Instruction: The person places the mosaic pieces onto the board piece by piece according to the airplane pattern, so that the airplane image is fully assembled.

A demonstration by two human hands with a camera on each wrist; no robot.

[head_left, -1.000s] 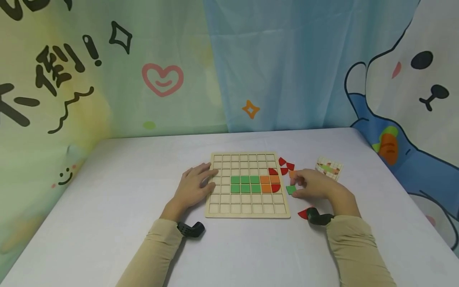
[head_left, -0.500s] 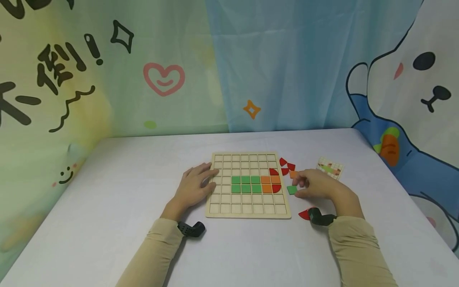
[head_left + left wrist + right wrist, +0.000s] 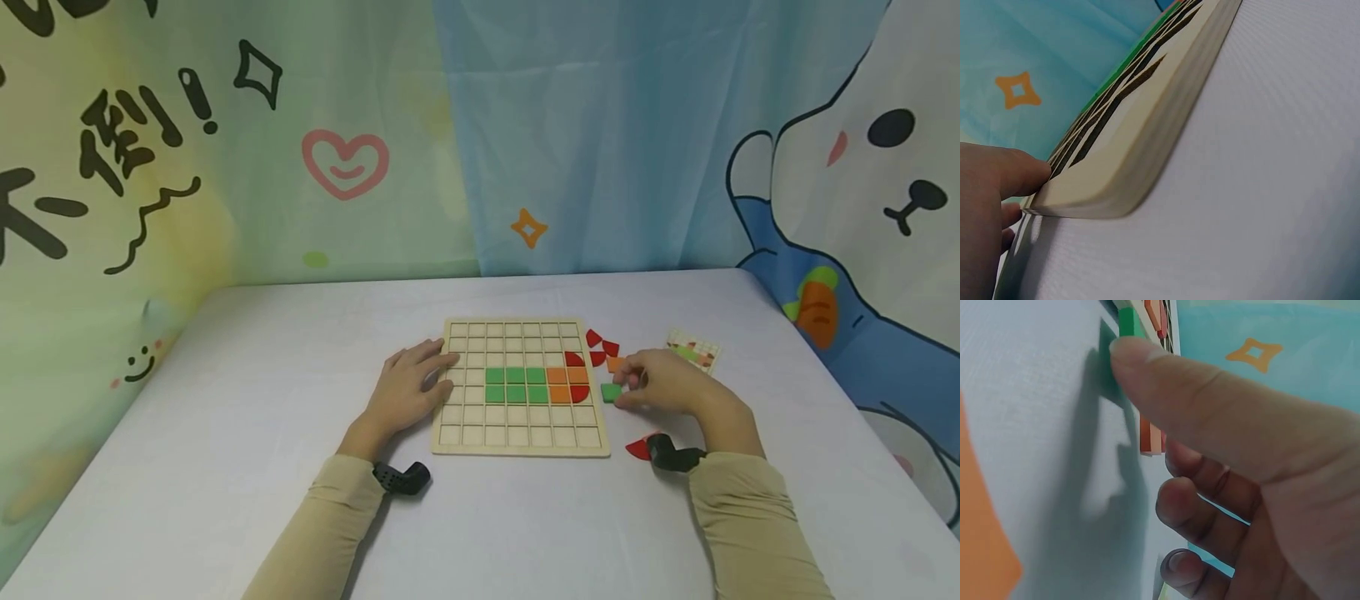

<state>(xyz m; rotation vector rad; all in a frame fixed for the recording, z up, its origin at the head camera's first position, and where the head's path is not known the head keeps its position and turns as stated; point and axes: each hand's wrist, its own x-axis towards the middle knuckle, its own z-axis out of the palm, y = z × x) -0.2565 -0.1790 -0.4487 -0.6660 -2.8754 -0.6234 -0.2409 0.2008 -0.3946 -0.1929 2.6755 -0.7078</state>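
My left hand (image 3: 408,383) rests at the left edge of a wooden grid board (image 3: 525,442), fingers extended; in the left wrist view its thumb (image 3: 1025,172) lies on the board's rim. Green square tiles (image 3: 514,376) fill two rows of cells, with orange tiles (image 3: 558,390) and red rounded pieces (image 3: 580,393) to their right. Just off the board's right edge, my right hand (image 3: 663,383) pinches a loose green square tile (image 3: 611,392) between thumb and finger. In the right wrist view that green tile (image 3: 1127,322) stands out past the thumb tip, above its shadow.
Several small red pieces (image 3: 594,338) and an orange tile (image 3: 616,364) lie beside the board's upper right. A pattern card (image 3: 696,347) lies behind the right hand. Another red piece (image 3: 637,450) sits under the right wrist camera (image 3: 671,456). A printed curtain (image 3: 585,150) hangs behind the table.
The green tile in my right hand has tipped up slightly and its near edge shows now. The left hand stays on the board; the whole view has shifted slightly.
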